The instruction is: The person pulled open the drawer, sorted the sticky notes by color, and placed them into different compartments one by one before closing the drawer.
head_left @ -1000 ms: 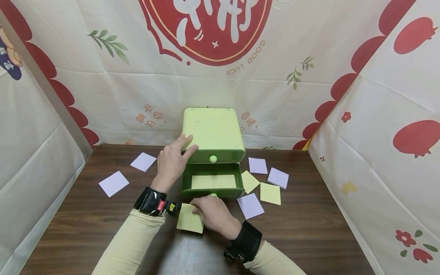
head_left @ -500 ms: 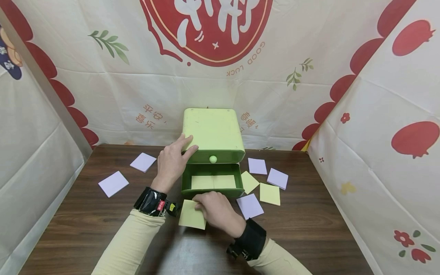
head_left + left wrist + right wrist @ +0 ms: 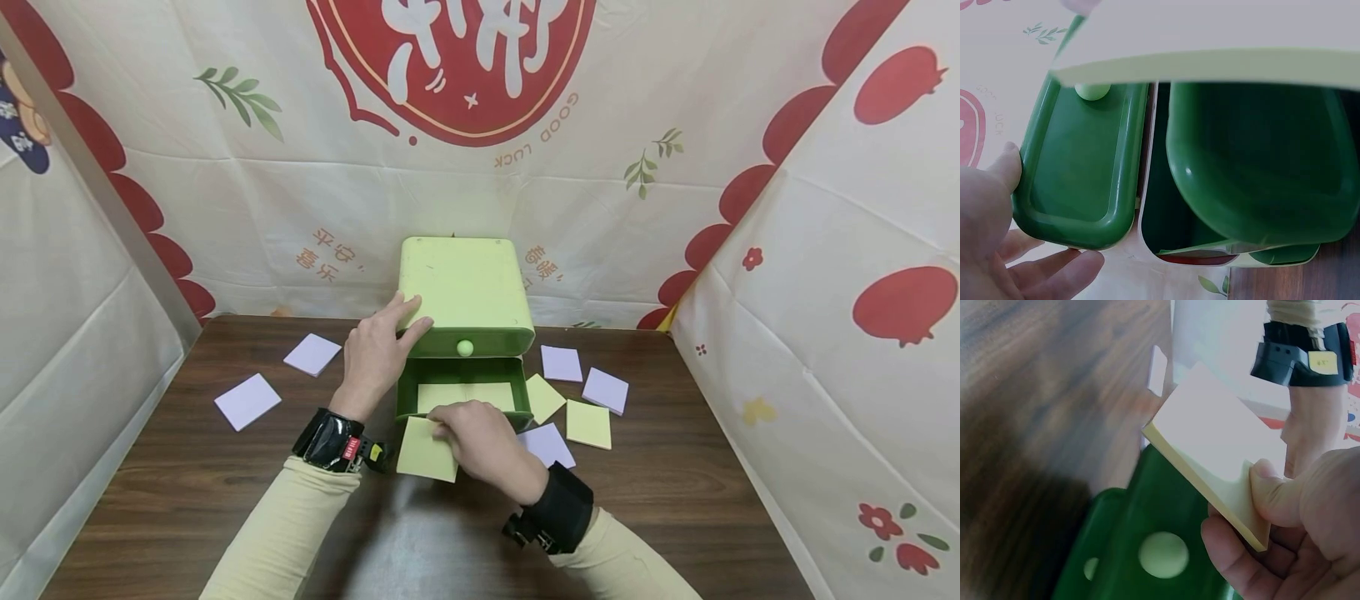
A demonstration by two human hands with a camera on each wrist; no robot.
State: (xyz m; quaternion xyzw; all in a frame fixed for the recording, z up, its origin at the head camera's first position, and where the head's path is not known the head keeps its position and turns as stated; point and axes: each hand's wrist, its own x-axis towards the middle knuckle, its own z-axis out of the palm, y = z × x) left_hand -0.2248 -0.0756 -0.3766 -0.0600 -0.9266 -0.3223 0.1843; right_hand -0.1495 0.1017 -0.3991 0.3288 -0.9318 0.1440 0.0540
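Note:
My right hand (image 3: 487, 446) pinches a yellow sticky note pad (image 3: 426, 450) between thumb and fingers, tilted just in front of the lower drawer (image 3: 408, 392). The right wrist view shows the thumb on the broad face of this pad (image 3: 1210, 425). Side by side in the pulled-out drawer lie two yellow pads (image 3: 465, 393), partly hidden by the right hand. My left hand (image 3: 375, 350) rests at the front left corner of the green drawer box (image 3: 465, 279), fingers spread. In the left wrist view its fingertips (image 3: 1082, 269) touch the box beside the shut upper drawer (image 3: 1079, 162).
Two purple pads (image 3: 248, 401) lie on the brown table (image 3: 165, 475) to the left. Right of the box are two yellow pads (image 3: 588, 423) and several purple pads (image 3: 606, 390). A printed cloth (image 3: 322, 200) hangs behind the box and along both sides.
My right hand has carried the yellow pad up and slightly right, closer to the drawer's front, and now covers part of it. The left hand has stayed on the box.

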